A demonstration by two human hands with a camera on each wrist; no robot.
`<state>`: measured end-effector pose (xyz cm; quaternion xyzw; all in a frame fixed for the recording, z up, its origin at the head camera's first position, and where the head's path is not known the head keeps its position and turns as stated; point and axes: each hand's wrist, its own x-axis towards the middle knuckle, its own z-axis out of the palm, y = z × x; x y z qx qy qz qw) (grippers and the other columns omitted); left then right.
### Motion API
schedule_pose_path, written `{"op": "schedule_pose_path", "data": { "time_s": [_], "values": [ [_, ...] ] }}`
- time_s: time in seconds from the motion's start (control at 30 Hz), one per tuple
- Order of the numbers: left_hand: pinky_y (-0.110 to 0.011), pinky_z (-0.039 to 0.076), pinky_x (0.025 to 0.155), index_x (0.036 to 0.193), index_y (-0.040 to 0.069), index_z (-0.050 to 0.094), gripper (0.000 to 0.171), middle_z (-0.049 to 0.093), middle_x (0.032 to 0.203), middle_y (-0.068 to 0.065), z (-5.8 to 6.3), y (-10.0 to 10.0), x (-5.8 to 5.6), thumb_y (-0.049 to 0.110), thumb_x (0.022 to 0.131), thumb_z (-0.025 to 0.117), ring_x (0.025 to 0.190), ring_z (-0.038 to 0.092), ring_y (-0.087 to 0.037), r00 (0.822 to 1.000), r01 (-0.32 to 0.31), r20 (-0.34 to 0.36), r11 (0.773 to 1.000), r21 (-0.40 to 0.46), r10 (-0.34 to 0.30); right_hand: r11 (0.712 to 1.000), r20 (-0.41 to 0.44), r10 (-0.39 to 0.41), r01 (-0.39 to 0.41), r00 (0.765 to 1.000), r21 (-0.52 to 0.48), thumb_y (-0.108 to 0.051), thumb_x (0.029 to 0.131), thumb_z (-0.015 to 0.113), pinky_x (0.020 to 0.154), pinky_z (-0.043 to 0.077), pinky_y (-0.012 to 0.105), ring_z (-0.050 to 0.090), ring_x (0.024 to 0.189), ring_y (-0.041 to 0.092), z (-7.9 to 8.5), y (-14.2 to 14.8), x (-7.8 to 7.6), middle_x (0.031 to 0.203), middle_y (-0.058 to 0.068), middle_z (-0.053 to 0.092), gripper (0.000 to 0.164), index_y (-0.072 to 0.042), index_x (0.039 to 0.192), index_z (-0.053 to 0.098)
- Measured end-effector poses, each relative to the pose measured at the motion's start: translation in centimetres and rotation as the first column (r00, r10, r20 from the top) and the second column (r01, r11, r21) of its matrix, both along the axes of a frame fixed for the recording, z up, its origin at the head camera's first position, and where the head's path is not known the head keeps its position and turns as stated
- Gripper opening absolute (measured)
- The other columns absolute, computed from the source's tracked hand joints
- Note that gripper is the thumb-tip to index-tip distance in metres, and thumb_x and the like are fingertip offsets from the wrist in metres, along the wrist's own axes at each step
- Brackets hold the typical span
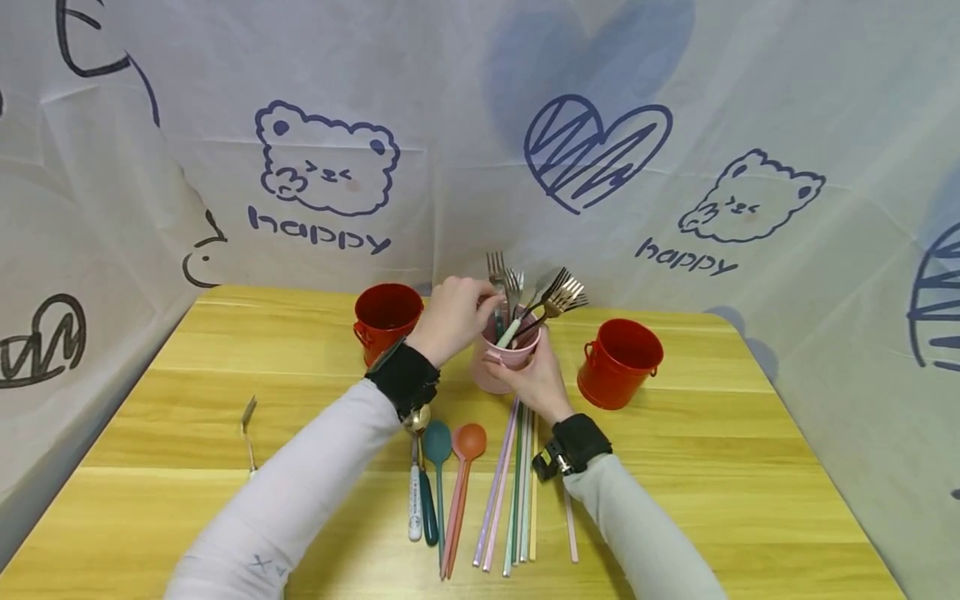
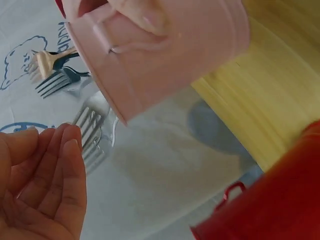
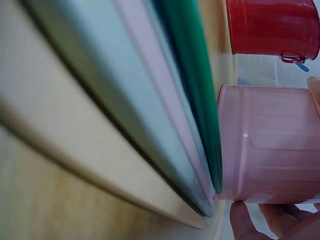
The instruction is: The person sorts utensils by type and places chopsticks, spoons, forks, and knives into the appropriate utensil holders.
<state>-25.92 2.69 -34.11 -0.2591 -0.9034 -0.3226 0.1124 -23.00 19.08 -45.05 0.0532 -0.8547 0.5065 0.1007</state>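
A pink bucket stands at the back middle of the table, several forks poking up out of it with their tines on top. My right hand grips the bucket from the right, thumb across its front near the rim. My left hand is at the bucket's left, fingertips by the fork heads. Seen from the left wrist, this hand's fingers are gently bent and hold nothing, close to a silver fork. The lower ends of the forks are hidden inside the bucket.
Red buckets stand left and right of the pink one. Several chopsticks lie in front. Left of them are orange-red spoons, a teal spoon and a gold-headed spoon. Another utensil lies far left. A cloth hangs behind.
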Motion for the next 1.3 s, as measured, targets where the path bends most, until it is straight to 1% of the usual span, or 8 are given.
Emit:
{"op": "schedule_pose_path", "data": {
  "time_s": [0.1, 0.23, 0.4, 0.47, 0.67, 0.83, 1.0, 1.3],
  "values": [
    [-0.027, 0.049, 0.056, 0.098, 0.008, 0.072, 0.017, 0.067, 0.081, -0.003, -0.3, -1.2, 0.2, 0.02, 0.093, 0.061, 0.063, 0.055, -0.016, 1.0, 0.003, 0.012, 1.0, 0.028, -0.003, 1.0, 0.005, -0.001, 0.002, 1.0, -0.006, -0.035, 0.07, 0.083, 0.105, 0.036, 0.043, 0.044, 0.123, 0.022, 0.1, -0.1, 0.1, 0.137, 0.008, 0.044, 0.093, -0.014, 0.14, 0.027],
    [-0.028, 0.05, 0.059, 0.098, 0.008, 0.071, 0.016, 0.069, 0.086, -0.004, -0.5, -3.2, 0.6, 0.02, 0.092, 0.062, 0.064, 0.057, -0.015, 1.0, 0.009, -0.019, 1.0, 0.024, -0.009, 1.0, -0.001, 0.0, 0.0, 1.0, -0.015, -0.033, 0.07, 0.083, 0.105, 0.035, 0.043, 0.044, 0.124, 0.022, 0.3, -0.3, 0.2, 0.136, 0.008, 0.045, 0.092, -0.012, 0.14, 0.028],
    [-0.033, 0.052, 0.064, 0.098, 0.007, 0.07, 0.015, 0.069, 0.088, -0.006, -0.8, -6.7, 1.2, 0.018, 0.09, 0.064, 0.069, 0.061, -0.017, 0.998, -0.004, -0.066, 1.0, 0.019, 0.005, 0.999, -0.041, 0.026, -0.027, 0.999, -0.028, -0.028, 0.071, 0.083, 0.103, 0.038, 0.042, 0.048, 0.121, 0.022, 0.5, -0.4, 0.1, 0.133, 0.009, 0.05, 0.087, -0.009, 0.14, 0.034],
    [-0.035, 0.053, 0.068, 0.099, 0.005, 0.069, 0.016, 0.069, 0.09, -0.008, -0.9, -8.5, 1.7, 0.016, 0.089, 0.065, 0.072, 0.062, -0.019, 0.999, -0.015, -0.043, 0.999, 0.036, 0.016, 0.999, -0.044, 0.04, -0.042, 0.998, -0.032, -0.025, 0.071, 0.083, 0.101, 0.04, 0.04, 0.051, 0.119, 0.022, 0.5, -0.4, 0.1, 0.13, 0.01, 0.054, 0.081, -0.008, 0.138, 0.039],
    [-0.04, 0.054, 0.068, 0.106, 0.0, 0.063, 0.02, 0.068, 0.091, -0.012, -1.9, -14.2, 3.8, 0.013, 0.091, 0.062, 0.074, 0.064, -0.023, 0.994, -0.087, 0.075, 0.996, 0.038, 0.084, 1.0, 0.01, 0.027, -0.027, 1.0, 0.007, -0.028, 0.072, 0.082, 0.099, 0.042, 0.039, 0.055, 0.113, 0.022, 0.8, -0.5, 0.4, 0.124, 0.011, 0.059, 0.073, -0.006, 0.132, 0.047],
    [-0.043, 0.054, 0.067, 0.102, 0.002, 0.064, 0.017, 0.068, 0.088, -0.011, -2.6, -18.3, 5.8, 0.013, 0.092, 0.058, 0.074, 0.065, -0.025, 0.986, -0.15, 0.068, 0.989, -0.012, 0.151, 0.999, 0.063, 0.01, -0.012, 0.998, 0.032, -0.034, 0.072, 0.081, 0.102, 0.039, 0.042, 0.05, 0.118, 0.022, 0.8, -0.7, 0.8, 0.13, 0.01, 0.053, 0.081, -0.009, 0.136, 0.039],
    [-0.043, 0.053, 0.066, 0.093, 0.003, 0.065, 0.011, 0.067, 0.084, -0.01, -2.9, -20.7, 8.2, 0.012, 0.091, 0.059, 0.072, 0.065, -0.023, 0.984, -0.163, 0.064, 0.984, -0.069, 0.168, 0.998, 0.061, 0.015, -0.019, 0.998, 0.056, -0.032, 0.074, 0.08, 0.104, 0.036, 0.044, 0.046, 0.122, 0.025, 0.6, -0.4, 1.1, 0.135, 0.012, 0.048, 0.084, -0.007, 0.139, 0.033],
    [-0.031, 0.045, 0.053, 0.083, 0.008, 0.065, 0.01, 0.063, 0.072, 0.0, -4.1, -23.4, 11.8, 0.014, 0.089, 0.061, 0.06, 0.055, -0.011, 0.973, -0.157, 0.133, 0.966, -0.206, 0.186, 0.985, 0.085, -0.004, -0.011, 0.996, 0.174, -0.017, 0.074, 0.079, 0.107, 0.032, 0.047, 0.041, 0.127, 0.033, 0.2, 0.0, 1.2, 0.138, 0.023, 0.043, 0.087, 0.003, 0.141, 0.026]
  ]
}}
